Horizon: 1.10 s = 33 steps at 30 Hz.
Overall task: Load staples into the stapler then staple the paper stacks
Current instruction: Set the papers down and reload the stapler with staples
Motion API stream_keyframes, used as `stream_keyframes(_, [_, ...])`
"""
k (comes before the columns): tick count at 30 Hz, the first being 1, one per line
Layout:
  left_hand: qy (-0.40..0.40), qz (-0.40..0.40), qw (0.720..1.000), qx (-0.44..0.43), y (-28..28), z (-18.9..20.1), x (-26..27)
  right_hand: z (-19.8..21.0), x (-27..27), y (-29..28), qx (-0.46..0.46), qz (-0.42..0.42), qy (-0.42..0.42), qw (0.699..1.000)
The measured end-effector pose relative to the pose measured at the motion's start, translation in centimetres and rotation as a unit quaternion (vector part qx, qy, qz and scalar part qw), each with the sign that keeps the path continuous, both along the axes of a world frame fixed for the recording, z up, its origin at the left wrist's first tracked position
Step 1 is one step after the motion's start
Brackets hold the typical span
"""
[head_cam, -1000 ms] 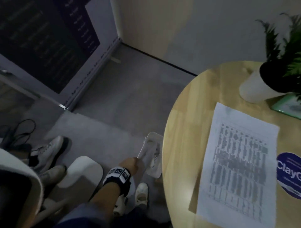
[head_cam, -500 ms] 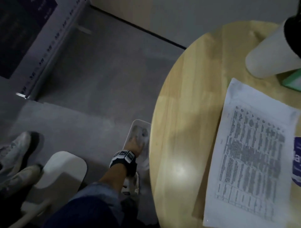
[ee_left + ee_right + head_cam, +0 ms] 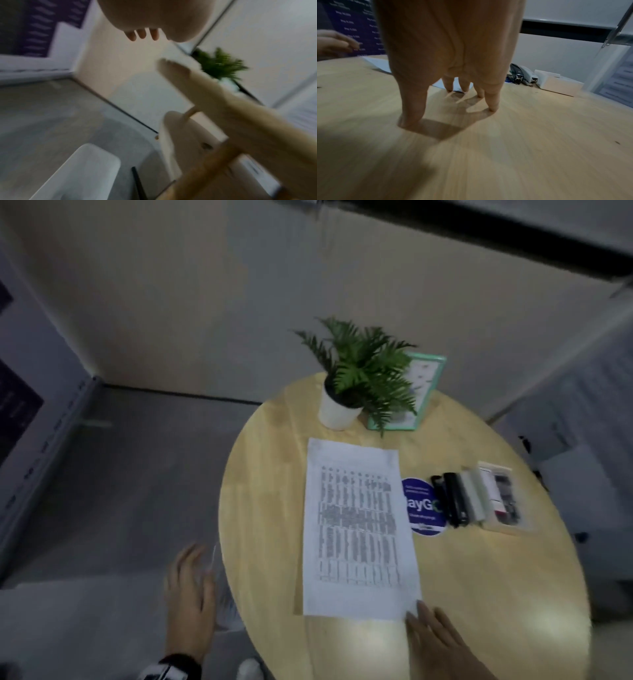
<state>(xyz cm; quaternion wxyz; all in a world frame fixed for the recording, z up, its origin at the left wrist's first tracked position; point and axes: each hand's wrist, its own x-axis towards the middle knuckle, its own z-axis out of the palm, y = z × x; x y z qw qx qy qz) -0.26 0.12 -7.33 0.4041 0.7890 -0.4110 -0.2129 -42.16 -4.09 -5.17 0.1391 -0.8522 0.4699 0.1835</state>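
On the round pale-wood table (image 3: 479,594) lies the printed white paper stack (image 3: 356,529). The right hand (image 3: 442,642) rests straight fingertips (image 3: 493,106) at its near corner, holding nothing. Only the right wrist view shows the metal noses of the black stapler (image 3: 516,73) and the grey stapler (image 3: 528,75). Off the table's edge, the left hand (image 3: 190,594) spreads beside blurred clear plastic (image 3: 222,601); whether it grips it, I cannot tell.

1. My round wooden table (image 3: 479,594) stands on a grey floor (image 3: 137,474).
2. A fern in a white pot (image 3: 337,410) stands near its far edge, just in front of a green frame (image 3: 428,371).
3. A round blue sticker (image 3: 421,508) lies mid-table.
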Motion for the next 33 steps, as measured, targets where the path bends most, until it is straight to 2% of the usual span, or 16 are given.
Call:
stream_keyframes(1, [-0.049, -0.043, 0.997, -0.045, -0.3, 1.2, -0.8, -1.3, -1.1, -0.2, 0.015, 0.021, 0.023, 0.999])
stream_keyframes(2, [-0.105, -0.090, 0.988, -0.070, -0.8, 2.7, -2.2, -2.2, -1.6, 0.3, 0.032, 0.028, 0.097, 0.994])
stream_keyframes(3, [-0.154, -0.158, 0.971, -0.090, -1.4, 3.5, -4.0, -2.9, -1.2, 0.9, 0.105, 0.022, 0.082, 0.991])
stream_keyframes(4, [-0.189, -0.225, 0.949, -0.111, -1.8, 3.9, -6.0, -2.9, -0.7, 0.5, 0.115, -0.010, 0.047, 0.992])
stream_keyframes(6, [-0.261, -0.352, 0.891, -0.117, -2.0, 3.4, -9.7, 0.8, 0.4, -0.3, 0.116, -0.066, 0.013, 0.991])
stream_keyframes(7, [-0.286, -0.386, 0.873, -0.090, -2.2, 3.1, -11.2, 3.8, 1.2, -0.6, 0.127, -0.090, 0.016, 0.988])
stream_keyframes(8, [-0.294, -0.397, 0.867, -0.064, -2.2, 2.8, -12.5, 6.4, 1.9, -1.5, 0.120, -0.116, -0.039, 0.985])
stream_keyframes(9, [-0.295, -0.395, 0.869, -0.039, -2.4, 2.8, -13.8, 7.7, 1.2, -2.4, 0.109, -0.132, -0.099, 0.980])
stream_keyframes(10, [-0.283, -0.397, 0.873, -0.015, -2.4, 2.9, -14.9, 7.9, 0.0, -3.6, 0.087, -0.107, -0.132, 0.982])
stream_keyframes(11, [-0.274, -0.395, 0.877, 0.000, -2.5, 3.1, -15.9, 8.6, -0.5, -4.9, 0.096, -0.125, -0.148, 0.976])
stream_keyframes(14, [-0.259, -0.386, 0.883, 0.063, -2.5, 3.0, -18.0, 9.8, -1.8, -9.3, 0.050, -0.188, -0.152, 0.969])
stream_keyframes(16, [-0.238, -0.368, 0.891, 0.119, -2.4, 2.6, -19.0, 10.1, -2.5, -12.2, 0.015, -0.202, -0.159, 0.966])
stream_keyframes(19, [-0.267, -0.333, 0.891, 0.154, -2.5, 2.5, -20.8, 10.6, -3.1, -16.4, -0.028, -0.210, -0.170, 0.962])
stream_keyframes(23, [-0.287, -0.318, 0.894, 0.134, -1.6, 2.6, -21.8, 9.8, -2.5, -20.2, -0.041, -0.217, -0.173, 0.960])
stream_keyframes(26, [-0.313, -0.298, 0.895, 0.108, -0.8, 2.2, -21.7, 8.4, -1.7, -22.2, -0.026, -0.252, -0.163, 0.954])
stream_keyframes(33, [-0.322, -0.264, 0.899, 0.133, -0.2, 1.9, -22.4, 5.8, -0.3, -24.8, 0.020, -0.310, -0.148, 0.939])
